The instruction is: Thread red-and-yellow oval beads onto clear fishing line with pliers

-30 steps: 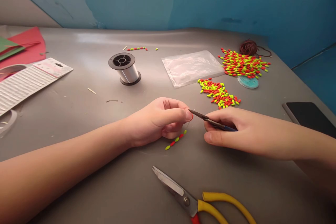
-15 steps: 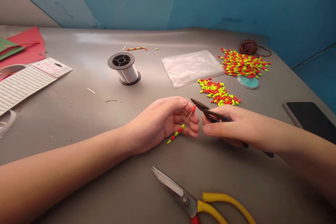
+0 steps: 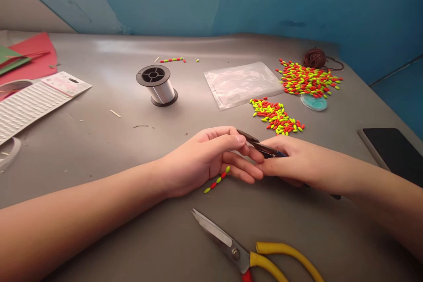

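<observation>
My left hand (image 3: 214, 154) is closed in a loose pinch, thumb and index finger meeting at the jaws of the pliers (image 3: 259, 144); what lies in the pinch is hidden. A short string of red and yellow-green beads (image 3: 218, 179) hangs slanting below its palm, its upper end against the lower fingers. My right hand (image 3: 287, 158) grips the pliers by the handles, jaws pointing left. The two hands touch or nearly touch at the fingertips. Scissors (image 3: 234, 253) with yellow handles lie open in front of them.
Beyond the hands are a spool of clear line (image 3: 161, 90), a plastic bag (image 3: 244, 83), a smaller bead pile (image 3: 276, 116), a larger bead pile (image 3: 307, 79), a turquoise disc (image 3: 313, 102) and brown yarn (image 3: 313, 58). A phone (image 3: 393, 150) lies right; a white card (image 3: 39, 101) lies left.
My left fingers have closed in around the plier tips, covering the red bead and pale strand seen there before. The pliers moved slightly down; the bead string shifted down and left.
</observation>
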`<state>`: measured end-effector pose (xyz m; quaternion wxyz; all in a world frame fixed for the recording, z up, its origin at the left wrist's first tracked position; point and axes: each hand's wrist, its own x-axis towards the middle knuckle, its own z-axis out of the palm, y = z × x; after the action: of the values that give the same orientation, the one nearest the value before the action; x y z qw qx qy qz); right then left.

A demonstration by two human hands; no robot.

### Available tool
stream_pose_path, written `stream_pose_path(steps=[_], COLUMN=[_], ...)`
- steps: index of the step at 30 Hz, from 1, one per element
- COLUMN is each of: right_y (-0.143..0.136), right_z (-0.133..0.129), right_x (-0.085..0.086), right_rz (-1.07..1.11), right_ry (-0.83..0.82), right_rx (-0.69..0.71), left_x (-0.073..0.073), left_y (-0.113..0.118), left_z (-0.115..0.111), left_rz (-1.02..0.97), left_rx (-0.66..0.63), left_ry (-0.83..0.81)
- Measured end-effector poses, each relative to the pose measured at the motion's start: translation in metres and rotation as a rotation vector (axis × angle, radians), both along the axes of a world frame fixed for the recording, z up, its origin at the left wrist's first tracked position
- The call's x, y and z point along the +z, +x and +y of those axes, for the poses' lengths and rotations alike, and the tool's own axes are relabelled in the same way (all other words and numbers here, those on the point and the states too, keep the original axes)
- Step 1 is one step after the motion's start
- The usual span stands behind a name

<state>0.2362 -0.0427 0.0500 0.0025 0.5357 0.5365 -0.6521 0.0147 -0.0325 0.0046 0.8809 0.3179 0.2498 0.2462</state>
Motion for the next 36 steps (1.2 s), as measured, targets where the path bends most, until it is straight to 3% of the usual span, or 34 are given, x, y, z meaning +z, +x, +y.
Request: stream_pose_path(steps=[9, 18, 27, 36], right_y=[-0.001, 0.003, 0.0, -0.007], right_z=[-0.002, 0.004, 0.002, -0.004], right_x=[-0.01, -0.018, -0.014, -0.009], right_rz=[0.039, -0.035, -0.025, 0.004], right_ry=[0.004, 0.013, 0.003, -0.023], right_rx=[-0.081, -0.027, -0.055, -0.17], left_x=[0.002, 0.001, 0.003, 0.005], left_y=[0.002, 0.003, 0.004, 0.005], left_z=[0.001, 0.003, 0.002, -0.001], left_rz=[-0.04, -0.022, -0.026, -0.012], left_rx=[0.035, 0.04, 0.047, 0.067], left_ry=[0.004, -0.013, -0.009, 0.014])
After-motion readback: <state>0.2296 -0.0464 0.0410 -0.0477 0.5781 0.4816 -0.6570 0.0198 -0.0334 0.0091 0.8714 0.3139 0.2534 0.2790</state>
